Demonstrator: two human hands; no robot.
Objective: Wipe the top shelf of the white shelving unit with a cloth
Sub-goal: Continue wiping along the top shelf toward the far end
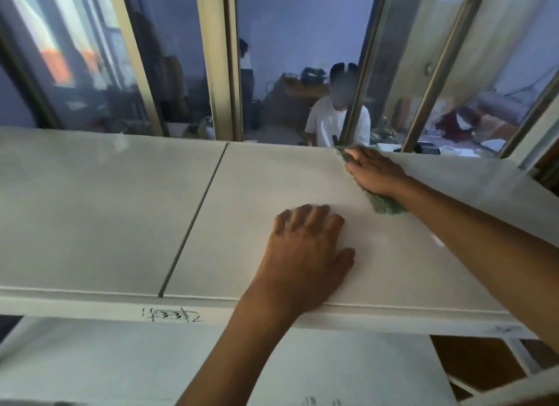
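White top shelf (106, 212): right hand (375, 171) presses flat on green cloth (385, 204) at far edge, left hand (305, 254) flat, holding nothing. Wiping underway; progress unclear.

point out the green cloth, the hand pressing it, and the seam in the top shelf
green cloth (385, 204): head view, bunched end by the wrist
right hand (375, 171): head view, back of hand
seam (193, 218): head view, middle of the dark line
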